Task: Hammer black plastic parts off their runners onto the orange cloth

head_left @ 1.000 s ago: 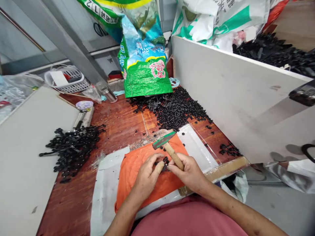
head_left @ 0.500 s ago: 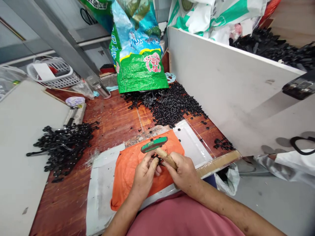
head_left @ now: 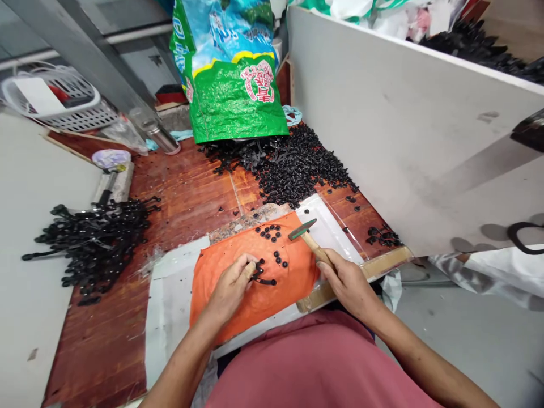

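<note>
A small workshop for piecework: a worn wooden desk (head_left: pixel 187 192) carries heaps of small black plastic parts (head_left: pixel 297 164), a woven sack (head_left: pixel 232 85) spilling them at the far edge, and a hammer (head_left: pixel 308 237) over an orange cloth (head_left: pixel 255 294) near the front edge.

Hammer (head_left: pixel 306 236): pale wood handle, green-painted metal head. Cloth (head_left: pixel 255 272): orange, matt, woven. Small parts (head_left: pixel 272 231) on it: black plastic. Table (head_left: pixel 187 192): reddish wood, glossy. Sack (head_left: pixel 232 90) at 12 o'clock: glossy woven plastic.

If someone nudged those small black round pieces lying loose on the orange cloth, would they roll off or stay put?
The small black pieces look like flat little discs, so they would probably slide or skitter more than roll. The orange cloth looks soft and slightly wrinkled, which likely slows them. They seem very light, since many lie scattered singly, so a nudge may flick them far.
</note>
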Demonstrator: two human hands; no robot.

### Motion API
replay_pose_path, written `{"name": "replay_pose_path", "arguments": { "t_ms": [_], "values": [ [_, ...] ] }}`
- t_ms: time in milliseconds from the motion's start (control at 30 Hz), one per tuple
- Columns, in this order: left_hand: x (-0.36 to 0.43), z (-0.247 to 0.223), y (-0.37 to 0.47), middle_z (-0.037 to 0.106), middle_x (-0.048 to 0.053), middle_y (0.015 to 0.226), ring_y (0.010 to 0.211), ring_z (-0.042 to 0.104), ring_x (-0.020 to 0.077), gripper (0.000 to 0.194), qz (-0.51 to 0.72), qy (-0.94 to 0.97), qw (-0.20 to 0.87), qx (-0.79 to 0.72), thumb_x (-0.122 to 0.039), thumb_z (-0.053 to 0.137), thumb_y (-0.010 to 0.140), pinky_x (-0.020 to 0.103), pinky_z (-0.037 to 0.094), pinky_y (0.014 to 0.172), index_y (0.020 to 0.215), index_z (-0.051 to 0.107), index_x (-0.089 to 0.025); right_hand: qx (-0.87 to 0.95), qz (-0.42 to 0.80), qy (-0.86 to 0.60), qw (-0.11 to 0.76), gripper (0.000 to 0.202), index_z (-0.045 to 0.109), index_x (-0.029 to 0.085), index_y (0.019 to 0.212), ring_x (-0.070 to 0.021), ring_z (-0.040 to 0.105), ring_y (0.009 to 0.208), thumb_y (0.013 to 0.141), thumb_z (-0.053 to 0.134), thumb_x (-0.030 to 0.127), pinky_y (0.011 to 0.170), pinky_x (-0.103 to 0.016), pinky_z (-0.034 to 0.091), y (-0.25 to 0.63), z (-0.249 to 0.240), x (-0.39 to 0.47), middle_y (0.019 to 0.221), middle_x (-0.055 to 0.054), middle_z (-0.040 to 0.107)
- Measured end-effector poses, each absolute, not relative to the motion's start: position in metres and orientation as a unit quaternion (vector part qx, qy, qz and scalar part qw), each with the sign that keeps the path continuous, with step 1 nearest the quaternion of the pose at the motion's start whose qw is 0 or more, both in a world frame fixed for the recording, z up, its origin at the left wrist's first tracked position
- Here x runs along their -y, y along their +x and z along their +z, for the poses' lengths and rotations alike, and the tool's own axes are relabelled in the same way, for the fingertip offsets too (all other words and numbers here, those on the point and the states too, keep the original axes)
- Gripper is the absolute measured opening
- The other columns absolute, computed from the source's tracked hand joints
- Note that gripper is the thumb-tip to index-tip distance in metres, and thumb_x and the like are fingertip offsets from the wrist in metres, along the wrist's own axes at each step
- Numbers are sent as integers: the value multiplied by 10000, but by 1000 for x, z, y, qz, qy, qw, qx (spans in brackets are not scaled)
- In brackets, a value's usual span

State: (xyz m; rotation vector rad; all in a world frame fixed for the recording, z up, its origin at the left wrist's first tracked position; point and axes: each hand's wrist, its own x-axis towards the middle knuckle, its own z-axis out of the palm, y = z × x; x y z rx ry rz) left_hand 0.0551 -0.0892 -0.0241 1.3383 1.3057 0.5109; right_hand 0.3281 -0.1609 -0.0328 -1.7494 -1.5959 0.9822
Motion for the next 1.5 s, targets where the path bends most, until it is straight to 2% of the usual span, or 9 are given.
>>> {"name": "replay_pose_path", "arguments": {
  "t_ms": [167, 300, 533, 733, 867, 1000, 1100, 1300, 1500],
  "values": [
    [86, -28, 71, 461, -36, 748, 663, 435, 140, 313, 211, 582, 564, -547, -522, 527, 937, 226, 387, 594, 861, 543, -219, 603, 353, -675, 238, 349, 596, 245, 1290, -238, 676, 808, 1043, 391, 382, 733, -318, 455, 331, -51, 167, 891, -30, 714],
    [77, -30, 75, 452, -40, 709, 646, 431, 140, 320, 197, 622, 540, -532, -502, 498, 955, 237, 364, 600, 814, 525, -216, 614, 348, -673, 222, 356, 593, 245, 1309, -248, 694, 836, 1044, 397, 381, 736, -321, 447, 330, -55, 166, 942, -42, 739],
    [76, -18, 51, 540, -21, 719, 704, 502, 165, 333, 178, 684, 414, -573, -512, 514, 943, 264, 357, 668, 789, 553, -219, 658, 286, -669, 191, 171, 653, 226, 1059, -194, 648, 712, 1012, 512, 313, 648, -277, 379, 324, -32, 148, 800, -3, 701],
    [102, -22, 29, 537, -19, 747, 713, 491, 166, 313, 177, 651, 475, -565, -516, 503, 965, 252, 373, 664, 868, 583, -229, 791, 226, -558, 113, 164, 691, 207, 937, -175, 654, 825, 1006, 558, 272, 702, -257, 394, 288, -11, 92, 912, -33, 733],
    [121, -24, 20, 552, -12, 766, 714, 497, 171, 289, 183, 642, 481, -569, -504, 501, 977, 248, 381, 652, 947, 621, -242, 812, 221, -536, 73, 162, 723, 185, 882, -203, 668, 817, 963, 616, 276, 697, -271, 409, 270, -10, 67, 892, -63, 750],
    [128, -25, 13, 633, 15, 885, 853, 579, 202, 267, 214, 637, 480, -565, -486, 522, 971, 258, 442, 751, 989, 653, -254, 820, 211, -530, 46, 210, 729, 177, 829, -205, 676, 767, 966, 585, 244, 671, -270, 413, 267, -9, 62, 818, -68, 750],
    [128, -26, 12, 645, 17, 905, 878, 596, 204, 263, 229, 633, 476, -565, -481, 530, 968, 259, 455, 796, 976, 664, -254, 820, 203, -533, 35, 190, 731, 183, 841, -204, 683, 780, 955, 600, 259, 676, -266, 421, 269, -9, 62, 830, -66, 757],
    [127, -28, 14, 600, 10, 789, 770, 552, 195, 311, 218, 611, 503, -571, -519, 541, 951, 246, 419, 668, 899, 656, -236, 811, 192, -552, 30, 180, 730, 164, 922, -216, 689, 802, 947, 559, 214, 694, -279, 443, 261, -14, 61, 901, -95, 765],
    [121, -32, 14, 577, 5, 757, 741, 524, 187, 322, 238, 584, 512, -583, -536, 579, 920, 240, 402, 649, 863, 644, -226, 812, 200, -547, 49, 185, 740, 167, 926, -215, 685, 749, 938, 557, 190, 665, -286, 446, 242, -14, 64, 908, -100, 766]
  ]
}}
